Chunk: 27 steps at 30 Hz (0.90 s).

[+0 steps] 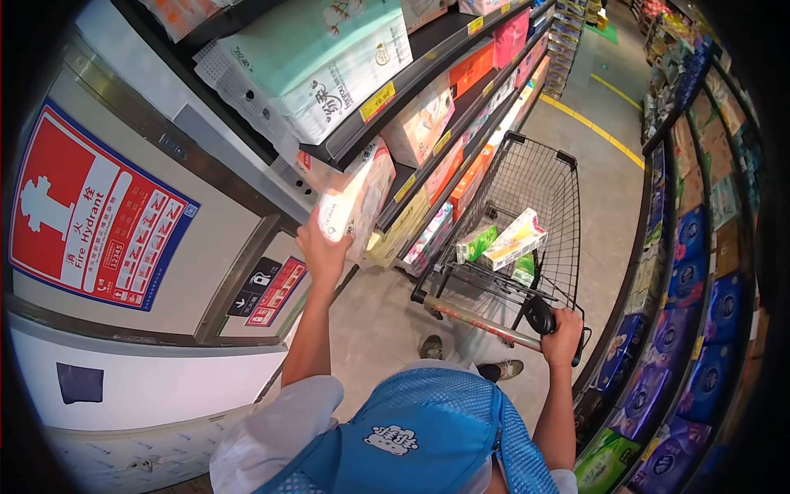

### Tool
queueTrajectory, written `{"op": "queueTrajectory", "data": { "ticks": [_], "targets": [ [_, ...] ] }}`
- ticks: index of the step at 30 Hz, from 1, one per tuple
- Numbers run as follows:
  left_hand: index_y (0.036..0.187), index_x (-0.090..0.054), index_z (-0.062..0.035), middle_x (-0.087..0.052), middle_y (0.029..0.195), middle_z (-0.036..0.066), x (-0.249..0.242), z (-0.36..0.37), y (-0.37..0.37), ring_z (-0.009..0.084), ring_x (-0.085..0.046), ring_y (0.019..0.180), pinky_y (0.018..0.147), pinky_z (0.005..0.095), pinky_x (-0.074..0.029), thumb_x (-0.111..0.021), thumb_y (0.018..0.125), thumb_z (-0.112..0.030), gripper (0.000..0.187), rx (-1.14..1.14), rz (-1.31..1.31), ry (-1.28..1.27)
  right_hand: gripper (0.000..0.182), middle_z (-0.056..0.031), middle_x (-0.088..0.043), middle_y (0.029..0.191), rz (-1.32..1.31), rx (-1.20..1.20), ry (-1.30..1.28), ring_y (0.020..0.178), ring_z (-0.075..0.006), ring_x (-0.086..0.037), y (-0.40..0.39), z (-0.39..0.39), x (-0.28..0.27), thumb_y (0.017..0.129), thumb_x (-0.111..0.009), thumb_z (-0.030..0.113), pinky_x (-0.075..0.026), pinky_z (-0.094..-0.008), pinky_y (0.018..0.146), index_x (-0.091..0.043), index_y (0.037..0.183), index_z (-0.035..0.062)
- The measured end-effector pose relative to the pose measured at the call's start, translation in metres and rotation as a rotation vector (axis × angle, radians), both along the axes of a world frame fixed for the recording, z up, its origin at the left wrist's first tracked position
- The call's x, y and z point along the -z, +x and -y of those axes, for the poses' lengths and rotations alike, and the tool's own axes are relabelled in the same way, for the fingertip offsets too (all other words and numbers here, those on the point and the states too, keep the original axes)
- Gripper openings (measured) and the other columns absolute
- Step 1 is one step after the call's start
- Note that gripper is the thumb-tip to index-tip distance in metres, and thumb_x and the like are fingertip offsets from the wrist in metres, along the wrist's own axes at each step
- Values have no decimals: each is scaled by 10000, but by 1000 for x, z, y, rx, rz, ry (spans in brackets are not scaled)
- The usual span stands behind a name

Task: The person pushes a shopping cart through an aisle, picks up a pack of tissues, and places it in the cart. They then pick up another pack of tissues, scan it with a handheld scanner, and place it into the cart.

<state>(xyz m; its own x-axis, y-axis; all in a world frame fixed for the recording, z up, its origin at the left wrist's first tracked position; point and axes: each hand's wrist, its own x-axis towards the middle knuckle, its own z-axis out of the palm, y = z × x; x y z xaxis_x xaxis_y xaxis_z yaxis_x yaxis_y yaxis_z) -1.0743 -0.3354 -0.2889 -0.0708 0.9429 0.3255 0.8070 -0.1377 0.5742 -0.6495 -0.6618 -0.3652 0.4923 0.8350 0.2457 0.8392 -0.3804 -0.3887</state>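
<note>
My left hand [323, 251] is closed on the near end of a white and pale orange tissue pack [358, 193] at the edge of the left shelf. Its fingertips are partly hidden by the pack. My right hand [561, 336] is wrapped round the right end of the handle [485, 323] of a black wire shopping cart [547, 177], beside a black round fitting [539, 314]. In the cart lie a white and yellow box [516, 239] and a green pack [477, 244], with more green packaging beside them.
Shelves of tissue packs [354, 62] rise at the left, with yellow price tags. A red fire hydrant sign [90, 214] is on the near left panel. Stocked shelves [683, 305] line the right side. A yellow floor line [597, 128] crosses the aisle ahead.
</note>
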Motion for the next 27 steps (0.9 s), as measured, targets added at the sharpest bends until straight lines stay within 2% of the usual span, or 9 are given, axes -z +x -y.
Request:
{"op": "queueTrajectory", "data": {
  "ticks": [3, 12, 21, 27],
  "targets": [
    [1580, -483, -103, -525, 1302, 218, -1, -6, -4, 429, -474, 1239, 1098, 506, -423, -939, 703, -236, 997, 2, 11, 1, 289, -116, -664, 940, 5, 0, 18, 992, -358, -619, 0, 1, 2, 720, -712, -29, -453, -466, 955, -739, 993, 64],
    [1511, -544, -138, -558, 1269, 171, -39, 17, 11, 402, -493, 1209, 1074, 487, -443, -974, 670, -155, 944, 93, -230, 176, 261, -114, -666, 931, 8, 9, 7, 988, -359, -623, -1, 3, -4, 728, -720, -14, -456, -467, 965, -738, 976, 64],
    [1509, -541, -108, -536, 1295, 182, 0, 4, -7, 399, -478, 1208, 1091, 492, -397, -951, 695, -196, 916, 41, -14, 150, 295, -115, -679, 952, 5, 3, 6, 1005, -358, -627, -1, 1, -4, 725, -719, -14, -455, -463, 980, -756, 1008, 58],
    [1511, -535, -113, -538, 1354, 192, 18, -36, -3, 416, -483, 1253, 1112, 501, -397, -952, 696, -229, 924, 74, 61, 190, 296, -117, -680, 953, -11, 2, -16, 1007, -355, -629, 1, 1, -4, 723, -717, -13, -459, -462, 974, -761, 1008, 55]
  ]
}}
